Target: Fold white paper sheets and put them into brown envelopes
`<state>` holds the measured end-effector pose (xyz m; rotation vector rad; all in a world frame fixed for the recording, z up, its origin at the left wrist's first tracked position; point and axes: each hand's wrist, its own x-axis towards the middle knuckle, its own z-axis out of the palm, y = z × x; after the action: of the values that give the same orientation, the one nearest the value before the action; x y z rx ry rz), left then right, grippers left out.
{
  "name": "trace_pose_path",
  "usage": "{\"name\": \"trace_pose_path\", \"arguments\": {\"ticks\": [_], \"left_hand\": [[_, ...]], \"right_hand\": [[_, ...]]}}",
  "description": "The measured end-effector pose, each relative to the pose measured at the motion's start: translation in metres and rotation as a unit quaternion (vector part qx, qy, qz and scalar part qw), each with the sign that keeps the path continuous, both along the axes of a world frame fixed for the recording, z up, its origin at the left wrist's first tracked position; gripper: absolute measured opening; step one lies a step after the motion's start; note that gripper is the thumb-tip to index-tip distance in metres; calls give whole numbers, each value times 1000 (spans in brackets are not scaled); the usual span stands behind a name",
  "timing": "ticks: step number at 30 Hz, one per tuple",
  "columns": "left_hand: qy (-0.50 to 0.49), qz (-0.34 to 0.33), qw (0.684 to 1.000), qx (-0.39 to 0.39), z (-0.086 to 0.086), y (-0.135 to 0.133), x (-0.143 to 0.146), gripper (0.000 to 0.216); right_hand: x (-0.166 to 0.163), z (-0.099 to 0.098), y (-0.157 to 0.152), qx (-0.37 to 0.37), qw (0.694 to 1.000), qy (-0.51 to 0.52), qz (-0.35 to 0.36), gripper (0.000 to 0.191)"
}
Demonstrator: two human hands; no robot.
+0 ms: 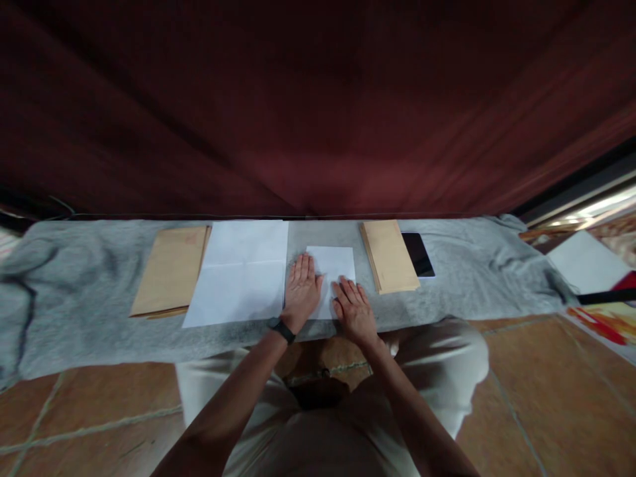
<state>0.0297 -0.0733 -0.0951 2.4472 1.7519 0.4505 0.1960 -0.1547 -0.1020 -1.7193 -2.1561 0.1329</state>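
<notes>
A small white sheet of paper (330, 262), perhaps folded, lies in front of me on a grey cloth. My left hand (302, 285) rests flat along its left edge, fingers stretched out and pointing away from me. On its lower right part lies my right hand (354, 308), palm down with the fingers a little apart. Nothing is gripped in either hand. Just left of my left hand are larger white sheets (241, 271) with a crease across them. The paper under my palms is partly hidden.
Brown envelopes (171, 271) lie stacked at the left, and narrower brown envelopes (390, 257) at the right. A dark-screened phone (418, 253) sits beside the right stack. The grey cloth (477, 265) covers the narrow surface, and a dark red curtain (318, 132) hangs behind it.
</notes>
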Motion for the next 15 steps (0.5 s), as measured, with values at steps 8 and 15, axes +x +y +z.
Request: {"name": "trace_pose_path", "arguments": {"ticks": [8, 15], "left_hand": [[13, -130, 991, -7, 11, -69, -6, 58], [27, -125, 992, -11, 10, -74, -3, 55]], "right_hand": [[5, 4, 28, -6, 999, 37, 7, 50], [2, 1, 70, -20, 999, -8, 33, 49]]}}
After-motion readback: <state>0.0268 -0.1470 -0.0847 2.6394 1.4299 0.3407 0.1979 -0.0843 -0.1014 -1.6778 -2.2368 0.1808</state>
